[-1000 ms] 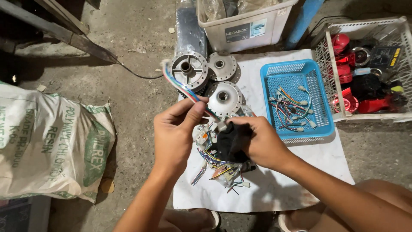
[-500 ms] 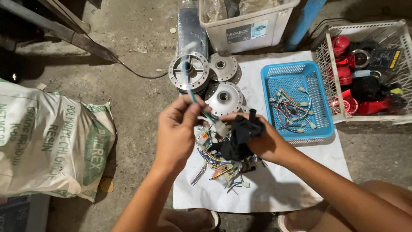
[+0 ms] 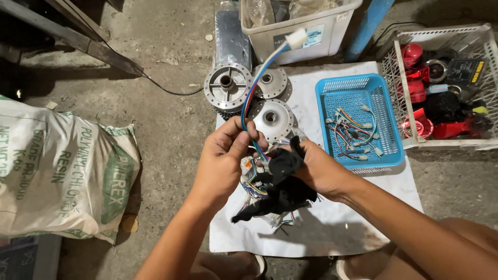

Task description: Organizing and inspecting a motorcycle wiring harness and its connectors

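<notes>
Both hands busy over the white sheet, wires up in the air!

Left hand (image 3: 224, 158) with fingers (image 3: 239, 139) pinched on a bundle of red, blue and green wires (image 3: 255, 88) arcing upward to a small white plastic plug (image 3: 296, 38). Right hand (image 3: 321, 170) clenched around a black wrapped wiring harness (image 3: 280, 189), loose coloured ends spilling below, held just above the white sheet (image 3: 332, 228) spread on the concrete floor (image 3: 171, 119). Just beyond the hands, three round silver metal hubs (image 3: 226, 85) partly on the sheet's far edge. To the right, a blue plastic mesh basket (image 3: 381, 106) with short plugged wires inside. Further right, a white wire crate (image 3: 441, 36) of red and black parts. Far left, a printed white woven sack (image 3: 57, 171) on the floor.
</notes>
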